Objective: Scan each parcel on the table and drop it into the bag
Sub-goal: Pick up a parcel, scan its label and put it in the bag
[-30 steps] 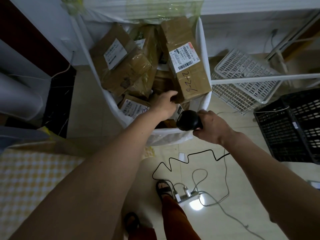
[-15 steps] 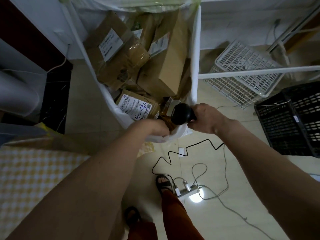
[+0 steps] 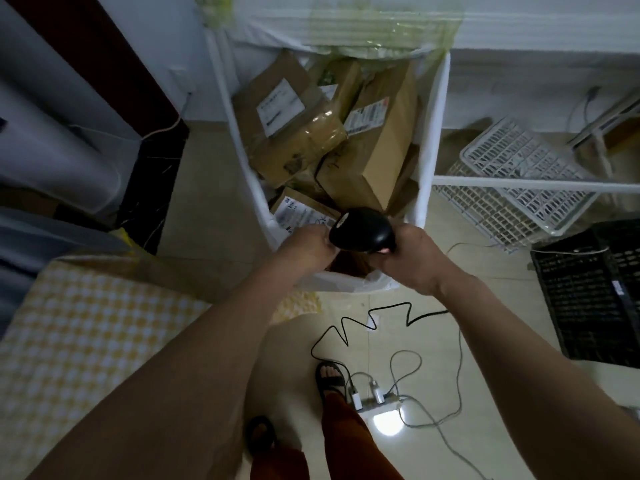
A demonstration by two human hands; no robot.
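**Bag nearly full, both hands at its rim**

Several parcels [image 3: 374,140] already lie in the white bag [image 3: 433,140], piled at angles: brown cardboard boxes, some glossy with tape, with white printed labels. What remains on the bench [image 3: 86,341], covered in a yellow checked cloth, cannot be told; no parcel shows there. The right hand [image 3: 407,258] has its grip closed around the rounded black scanner [image 3: 360,230]. The left hand [image 3: 308,247] sits curled at the bag's near edge; whether it holds anything I cannot tell.
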